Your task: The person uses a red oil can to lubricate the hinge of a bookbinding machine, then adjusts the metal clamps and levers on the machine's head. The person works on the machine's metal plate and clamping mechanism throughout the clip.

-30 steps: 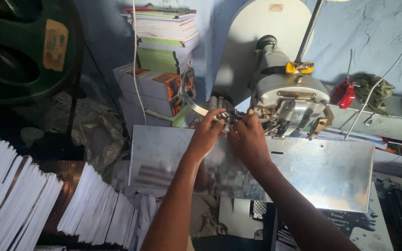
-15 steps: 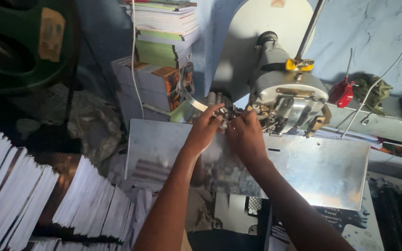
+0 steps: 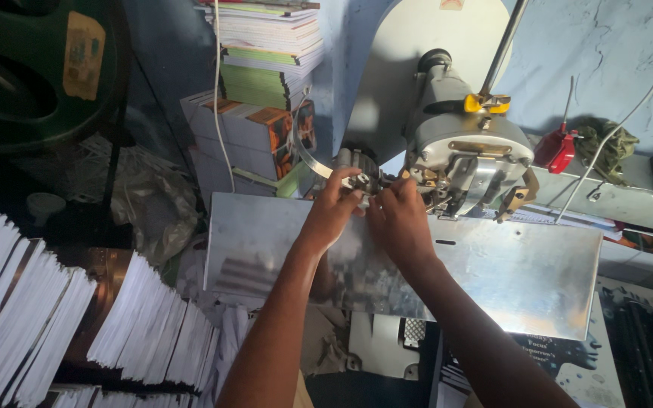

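A single head-worn camera is looking down and forward from above the person's own forearms, sitting close enough that both arms are rising from the bottom edge. It is facing the shiny metal surface (image 3: 523, 272) and the grey machine head (image 3: 466, 155) against the blue wall (image 3: 614, 53), taking in paper stacks (image 3: 47, 317) at lower left.
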